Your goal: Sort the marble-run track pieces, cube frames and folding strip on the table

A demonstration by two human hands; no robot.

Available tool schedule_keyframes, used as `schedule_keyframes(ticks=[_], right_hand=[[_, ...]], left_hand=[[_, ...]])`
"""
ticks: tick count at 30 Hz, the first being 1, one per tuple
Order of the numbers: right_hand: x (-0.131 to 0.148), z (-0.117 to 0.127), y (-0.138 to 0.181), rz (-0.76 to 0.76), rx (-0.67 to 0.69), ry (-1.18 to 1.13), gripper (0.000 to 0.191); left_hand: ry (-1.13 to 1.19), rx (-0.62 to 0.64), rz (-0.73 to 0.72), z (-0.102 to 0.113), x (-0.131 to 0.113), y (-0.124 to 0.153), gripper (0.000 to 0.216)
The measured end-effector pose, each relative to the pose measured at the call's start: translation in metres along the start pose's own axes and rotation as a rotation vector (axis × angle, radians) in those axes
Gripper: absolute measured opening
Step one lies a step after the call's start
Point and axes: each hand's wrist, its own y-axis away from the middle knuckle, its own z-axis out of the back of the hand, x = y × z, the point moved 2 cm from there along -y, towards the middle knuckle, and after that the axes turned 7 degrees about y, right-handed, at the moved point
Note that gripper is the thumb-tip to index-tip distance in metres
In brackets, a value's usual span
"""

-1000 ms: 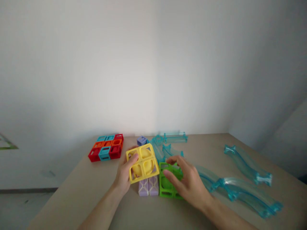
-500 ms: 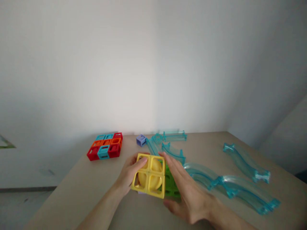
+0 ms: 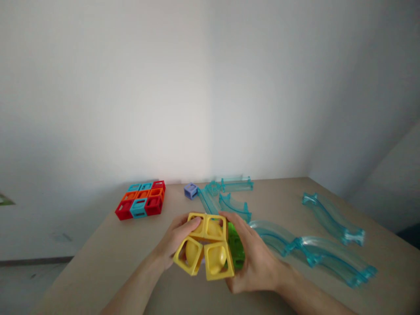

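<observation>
A yellow block of open-sided cubes is lifted just above the beige table, between both my hands. My left hand grips its left side, thumb on the top edge. My right hand wraps its right side and also covers a green cube block behind the yellow one. The two lower yellow cubes are splayed apart at the bottom. Whether the green block is held or resting on the table is hidden by my fingers.
A flat square of red, orange and blue cubes lies at the back left. A single purple cube sits behind. Several clear blue curved track pieces spread across the right half, another near the right edge.
The yellow block came down and toward me from over the purple cubes. My right hand moved from the green block onto the yellow block's right side, and the yellow cubes now splay apart.
</observation>
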Motion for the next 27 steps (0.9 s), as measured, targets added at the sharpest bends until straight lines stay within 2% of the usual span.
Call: schedule_keyframes(ticks=[4,9,14,17,21,27], right_hand=[[0.001,0.000,0.000,0.007,-0.002,-0.047,0.095],[0.003,-0.002,0.001,0.036,-0.002,-0.038,0.101],[0.009,0.001,-0.003,0.037,0.031,-0.037,0.082],[0.008,0.004,-0.003,0.004,0.022,-0.012,0.071],[0.006,0.005,-0.002,-0.035,-0.024,0.023,0.069],[0.008,0.002,-0.003,-0.039,-0.073,0.020,0.066]], left_hand=[[-0.013,-0.006,0.015,0.003,-0.002,-0.002,0.027],[-0.086,-0.031,-0.039,0.003,-0.006,-0.002,0.023],[-0.071,0.013,-0.029,-0.009,-0.005,0.003,0.020],[-0.034,0.097,-0.034,-0.016,-0.004,0.007,0.018],[0.031,0.194,-0.055,-0.019,-0.007,0.011,0.037],[0.031,0.140,-0.080,-0.019,-0.009,0.012,0.035]])
